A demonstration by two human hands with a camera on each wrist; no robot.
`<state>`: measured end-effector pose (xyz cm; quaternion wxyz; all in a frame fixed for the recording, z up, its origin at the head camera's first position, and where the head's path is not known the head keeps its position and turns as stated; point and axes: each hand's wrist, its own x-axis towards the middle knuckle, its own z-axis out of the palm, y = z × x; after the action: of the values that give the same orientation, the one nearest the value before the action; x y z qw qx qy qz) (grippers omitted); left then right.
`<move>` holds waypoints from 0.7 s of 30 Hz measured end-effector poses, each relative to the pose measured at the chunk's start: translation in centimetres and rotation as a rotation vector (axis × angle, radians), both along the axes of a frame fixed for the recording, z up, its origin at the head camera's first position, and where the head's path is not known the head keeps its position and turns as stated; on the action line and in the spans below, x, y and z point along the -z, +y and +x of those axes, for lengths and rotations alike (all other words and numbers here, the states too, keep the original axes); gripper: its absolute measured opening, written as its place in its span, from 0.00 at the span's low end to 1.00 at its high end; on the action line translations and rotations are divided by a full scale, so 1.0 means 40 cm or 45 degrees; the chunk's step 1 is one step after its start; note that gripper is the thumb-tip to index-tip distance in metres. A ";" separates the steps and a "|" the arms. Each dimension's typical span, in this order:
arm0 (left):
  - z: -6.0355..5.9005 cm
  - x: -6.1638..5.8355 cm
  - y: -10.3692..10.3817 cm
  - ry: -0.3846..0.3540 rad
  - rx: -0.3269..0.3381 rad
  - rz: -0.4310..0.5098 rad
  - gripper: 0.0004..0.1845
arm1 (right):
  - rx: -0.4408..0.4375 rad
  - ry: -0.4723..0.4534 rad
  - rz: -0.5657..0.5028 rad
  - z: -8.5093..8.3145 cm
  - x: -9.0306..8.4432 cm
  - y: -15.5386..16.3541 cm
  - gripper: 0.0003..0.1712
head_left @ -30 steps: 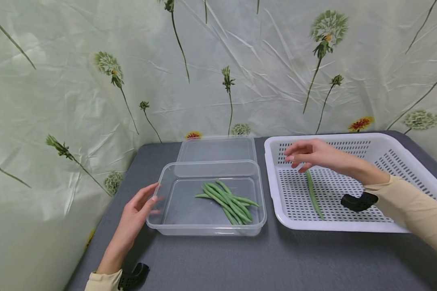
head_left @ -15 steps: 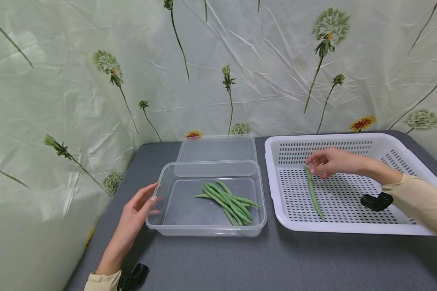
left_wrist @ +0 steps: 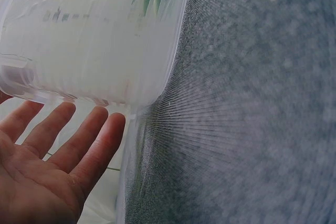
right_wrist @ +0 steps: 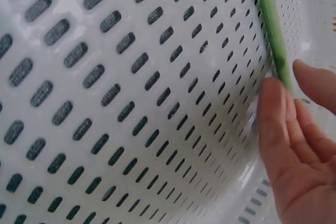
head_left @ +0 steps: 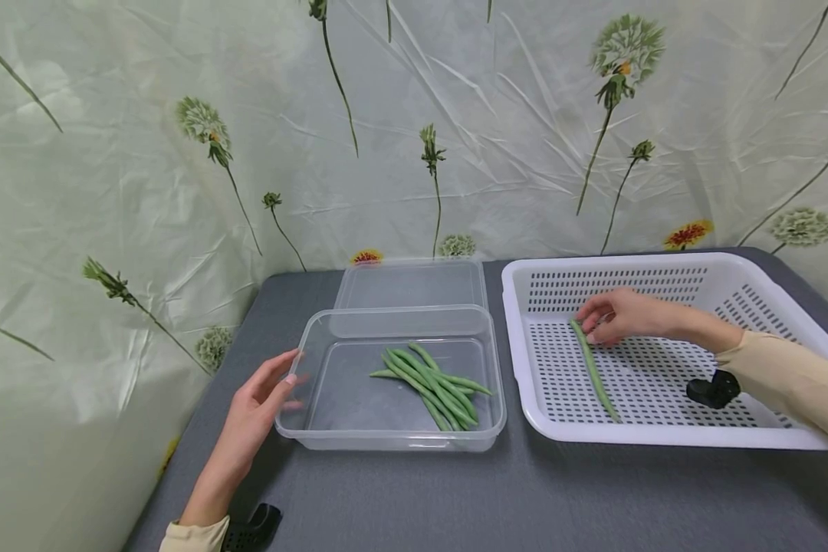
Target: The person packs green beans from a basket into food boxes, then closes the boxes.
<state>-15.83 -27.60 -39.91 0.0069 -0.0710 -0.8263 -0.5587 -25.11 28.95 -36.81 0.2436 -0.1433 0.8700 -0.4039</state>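
My left hand (head_left: pixel 247 410) rests at the left wall of a clear plastic box (head_left: pixel 386 438), its fingers spread and extended. In the left wrist view the fingertips (left_wrist: pixel 115 124) lie right at the box's edge. Several green beans (head_left: pixel 435 383) form a loose pile inside the box. Over on the right, my right hand (head_left: pixel 617 316) is down inside a white perforated basket (head_left: pixel 662 433). Its thumb and fingers close around the far end of a single green bean (head_left: pixel 596 377), which lies lengthwise on the basket floor. The right wrist view has the bean's tip (right_wrist: pixel 278 51) between thumb and index finger.
Behind the box lies a clear flat lid (head_left: pixel 414 284). Box and basket stand side by side on a grey cloth-covered table (head_left: pixel 421 498), a narrow gap between them. A flower-printed curtain (head_left: pixel 359 184) hangs along the back and left.
My right hand has moved right and down onto the single bean's far end, and that end has shifted slightly left. The left hand and the box stay in place.
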 end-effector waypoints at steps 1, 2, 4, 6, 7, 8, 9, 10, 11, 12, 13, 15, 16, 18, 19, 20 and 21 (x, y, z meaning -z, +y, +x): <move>-0.001 0.001 0.000 -0.004 -0.001 -0.002 0.25 | -0.005 -0.018 -0.014 0.000 0.001 -0.001 0.24; -0.001 0.001 0.000 -0.006 -0.003 -0.003 0.25 | -0.010 -0.043 -0.032 -0.001 0.001 0.000 0.24; -0.003 0.003 0.000 -0.006 -0.004 -0.003 0.25 | -0.022 -0.107 -0.080 -0.006 0.002 0.001 0.26; -0.004 0.003 -0.001 -0.003 -0.004 -0.002 0.25 | -0.032 -0.169 -0.117 -0.013 0.002 0.002 0.28; -0.004 0.004 0.000 -0.003 -0.003 0.001 0.25 | -0.033 -0.196 -0.126 -0.014 0.002 0.001 0.28; -0.004 0.005 -0.001 0.000 -0.003 0.003 0.25 | -0.038 -0.214 -0.128 -0.016 0.002 0.001 0.29; -0.003 0.006 -0.001 0.003 -0.002 0.005 0.25 | -0.044 -0.220 -0.123 -0.018 0.002 -0.001 0.28; -0.003 0.006 -0.002 0.005 -0.003 0.005 0.25 | -0.051 -0.217 -0.107 -0.019 0.002 -0.004 0.28; -0.003 0.007 -0.002 0.008 -0.004 0.005 0.25 | -0.060 -0.205 -0.090 -0.019 0.003 -0.007 0.27; -0.003 0.007 -0.003 0.009 -0.004 0.007 0.25 | -0.067 -0.189 -0.070 -0.020 0.004 -0.010 0.26; -0.003 0.008 -0.003 0.012 -0.005 0.006 0.25 | -0.075 -0.171 -0.052 -0.020 0.005 -0.014 0.25; -0.003 0.008 -0.004 0.014 -0.007 0.005 0.25 | -0.081 -0.136 -0.021 -0.021 0.006 -0.020 0.24; -0.004 0.008 -0.004 0.013 -0.006 0.005 0.25 | -0.078 -0.122 -0.010 -0.021 0.007 -0.023 0.24; -0.005 0.007 -0.005 0.015 -0.002 0.007 0.25 | -0.082 -0.094 0.015 -0.022 0.010 -0.029 0.24; -0.006 0.007 -0.005 0.018 -0.001 0.006 0.25 | -0.091 -0.084 0.028 -0.024 0.012 -0.032 0.25; -0.007 0.007 -0.005 0.020 0.000 0.008 0.25 | -0.108 -0.072 0.042 -0.025 0.014 -0.035 0.26; -0.007 0.007 -0.006 0.022 0.000 0.009 0.25 | -0.132 -0.061 0.053 -0.026 0.016 -0.038 0.27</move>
<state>-16.13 -27.84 -40.20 0.0145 -0.0758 -0.8242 -0.5610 -26.14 27.41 -37.46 0.2880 -0.1734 0.8635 -0.3760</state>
